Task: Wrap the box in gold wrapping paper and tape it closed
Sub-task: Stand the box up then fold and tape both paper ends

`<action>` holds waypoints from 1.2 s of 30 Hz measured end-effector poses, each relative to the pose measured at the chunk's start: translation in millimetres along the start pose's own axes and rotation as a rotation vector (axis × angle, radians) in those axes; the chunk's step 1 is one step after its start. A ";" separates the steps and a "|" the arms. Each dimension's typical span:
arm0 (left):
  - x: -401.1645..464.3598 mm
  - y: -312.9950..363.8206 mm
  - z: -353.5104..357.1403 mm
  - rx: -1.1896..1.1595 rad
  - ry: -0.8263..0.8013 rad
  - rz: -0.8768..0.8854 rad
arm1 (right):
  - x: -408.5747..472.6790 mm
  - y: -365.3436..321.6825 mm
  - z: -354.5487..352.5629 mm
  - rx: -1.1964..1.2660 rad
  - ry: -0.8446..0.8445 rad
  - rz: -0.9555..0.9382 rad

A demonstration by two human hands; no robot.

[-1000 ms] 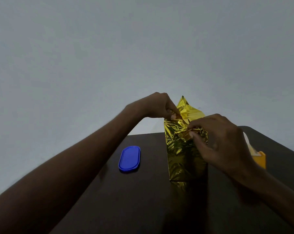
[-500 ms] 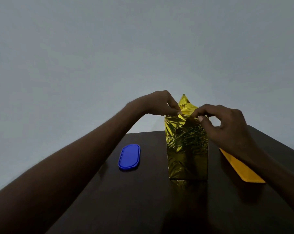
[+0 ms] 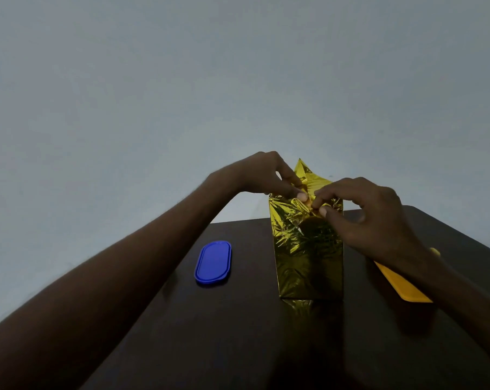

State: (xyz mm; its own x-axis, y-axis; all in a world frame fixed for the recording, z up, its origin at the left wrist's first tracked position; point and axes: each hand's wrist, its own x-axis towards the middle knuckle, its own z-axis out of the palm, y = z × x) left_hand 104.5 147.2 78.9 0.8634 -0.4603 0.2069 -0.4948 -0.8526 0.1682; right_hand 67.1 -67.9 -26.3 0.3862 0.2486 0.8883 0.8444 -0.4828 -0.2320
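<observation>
Dark, glossy wood makes up the table [image 3: 238, 333], whose near edge is cut off by the bottom of the frame and whose left side drops away behind the left forearm. Furthest left on it lies a blue oval lid [image 3: 213, 263], flat and well apart from everything else. Next comes the box [image 3: 310, 260], standing upright near the middle of the table and fully covered in crinkled gold wrapping paper [image 3: 294, 229], so no bare surface of the box itself shows; a faint gold reflection sits on the wood just in front of it. A loose point of paper sticks up at the top rear. The left hand [image 3: 262, 174] reaches in from the left and pinches the paper at the top edge, thumb and fingertip curled onto a fold. The right hand [image 3: 370, 218] meets it there, fingers curled and pinching the same bunched paper, the two hands almost touching; the fold between them is too crumpled and shadowed to make out. Behind the right wrist, a yellow flat object [image 3: 404, 285] lies on the table, mostly hidden by the arm, so its shape cannot be told.
</observation>
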 end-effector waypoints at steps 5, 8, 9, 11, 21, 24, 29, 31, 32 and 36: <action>1.6 2.4 1.7 0.011 -0.014 -0.005 | 2.8 -3.2 -2.0 0.006 -0.014 0.052; 3.6 2.0 1.3 0.008 -0.041 -0.007 | 9.1 -5.0 -5.8 0.058 -0.037 0.072; 4.4 1.7 1.2 0.005 -0.047 -0.008 | 11.4 -4.7 -7.2 0.069 -0.040 0.080; 5.9 0.2 1.6 0.000 -0.060 -0.014 | 16.2 -2.4 -9.1 0.079 -0.040 0.106; 8.3 1.1 7.0 -0.039 -0.103 -0.055 | 40.9 14.4 -15.2 0.054 -0.187 0.191; 8.3 3.4 13.5 -0.040 -0.103 -0.044 | 44.4 14.8 -12.7 0.040 -0.229 0.186; 5.0 4.2 22.2 -0.088 -0.056 -0.046 | 49.7 15.6 -9.5 -0.011 -0.310 0.171; 2.9 5.2 22.6 -0.073 -0.025 -0.047 | 50.1 15.9 -8.0 -0.048 -0.326 0.152; 2.8 5.7 23.0 -0.069 -0.015 -0.047 | 50.1 15.9 -7.3 -0.068 -0.328 0.145; 2.0 5.9 21.3 -0.074 -0.029 -0.053 | 48.1 14.1 -6.1 -0.102 -0.320 0.152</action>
State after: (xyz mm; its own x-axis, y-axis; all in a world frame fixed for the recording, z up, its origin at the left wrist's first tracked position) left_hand 105.5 136.0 59.8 0.8905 -0.4227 0.1683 -0.4533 -0.8557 0.2495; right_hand 95.4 -67.8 15.5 0.6142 0.4101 0.6742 0.7337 -0.6113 -0.2966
